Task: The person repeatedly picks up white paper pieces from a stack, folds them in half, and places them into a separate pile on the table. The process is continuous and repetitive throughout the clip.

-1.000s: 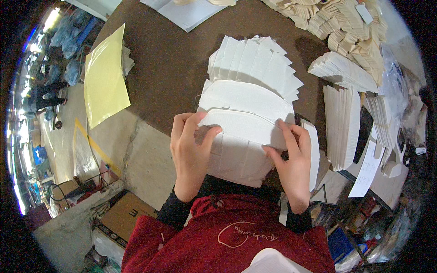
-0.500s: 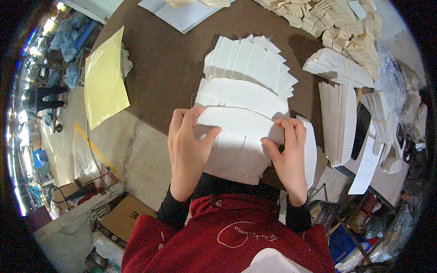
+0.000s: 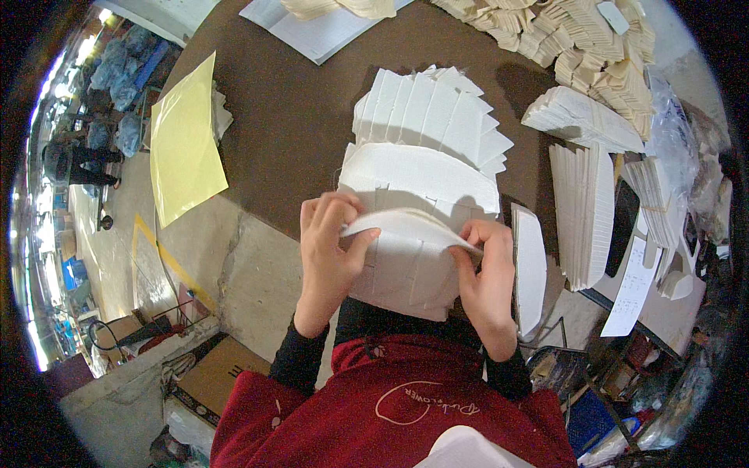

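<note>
My left hand (image 3: 328, 253) and my right hand (image 3: 489, 277) pinch the two ends of a white cloth piece (image 3: 409, 242), with the thumbs on the near side. Its far edge is bowed up into an arch, and short dark lines run across its face. Just beyond it, a similar white piece with a curved edge (image 3: 421, 165) lies flat. Past that, more white pieces (image 3: 425, 109) are fanned out in overlapping layers. The near part of the stack lies close against my body. The fingertips are partly hidden behind the held piece.
A thin white stack (image 3: 530, 269) lies right of my right hand. Further right are bundles of white pieces (image 3: 581, 214) and a paper slip (image 3: 626, 288). Cream bundles (image 3: 569, 39) are heaped far right on the brown table (image 3: 265, 117). A yellow sheet (image 3: 187, 140) overhangs the left edge.
The held white piece has gone from lying nearly flat to arching up, its far edge lifted off the piece behind it. Both hands have drawn slightly nearer to my body.
</note>
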A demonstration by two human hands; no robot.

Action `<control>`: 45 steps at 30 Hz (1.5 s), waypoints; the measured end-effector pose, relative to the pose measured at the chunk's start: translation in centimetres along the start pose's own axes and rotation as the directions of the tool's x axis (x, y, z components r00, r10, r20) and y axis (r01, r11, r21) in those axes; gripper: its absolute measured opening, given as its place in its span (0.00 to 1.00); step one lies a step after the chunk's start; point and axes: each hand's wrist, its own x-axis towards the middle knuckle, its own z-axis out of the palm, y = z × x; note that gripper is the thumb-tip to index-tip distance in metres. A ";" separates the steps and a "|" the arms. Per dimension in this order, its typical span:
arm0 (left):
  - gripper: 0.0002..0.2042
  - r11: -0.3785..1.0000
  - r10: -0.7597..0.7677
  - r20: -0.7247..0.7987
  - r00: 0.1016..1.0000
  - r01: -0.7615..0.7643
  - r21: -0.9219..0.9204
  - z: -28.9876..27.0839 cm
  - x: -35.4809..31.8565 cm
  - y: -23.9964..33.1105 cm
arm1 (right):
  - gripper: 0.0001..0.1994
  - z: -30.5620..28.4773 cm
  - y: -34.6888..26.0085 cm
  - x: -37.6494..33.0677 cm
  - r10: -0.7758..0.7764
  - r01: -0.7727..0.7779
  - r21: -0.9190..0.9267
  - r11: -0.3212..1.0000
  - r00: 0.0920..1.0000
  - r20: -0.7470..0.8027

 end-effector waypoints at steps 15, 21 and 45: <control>0.10 0.949 0.253 0.270 0.929 -0.184 -0.258 -5.6 -1.2 2.0 | 0.15 -4.1 -1.7 -2.2 -0.441 0.424 0.353 0.834 0.897 -0.036; 0.14 0.978 0.205 0.107 0.973 -0.199 -0.067 -2.4 5.0 2.1 | 0.12 -2.3 -2.2 3.4 -0.012 0.017 0.037 0.999 0.989 -0.146; 0.30 0.906 0.258 0.331 0.908 -0.346 0.242 -0.5 7.1 0.6 | 0.30 -0.1 -0.3 5.3 -0.130 0.115 -0.384 0.916 0.991 -0.013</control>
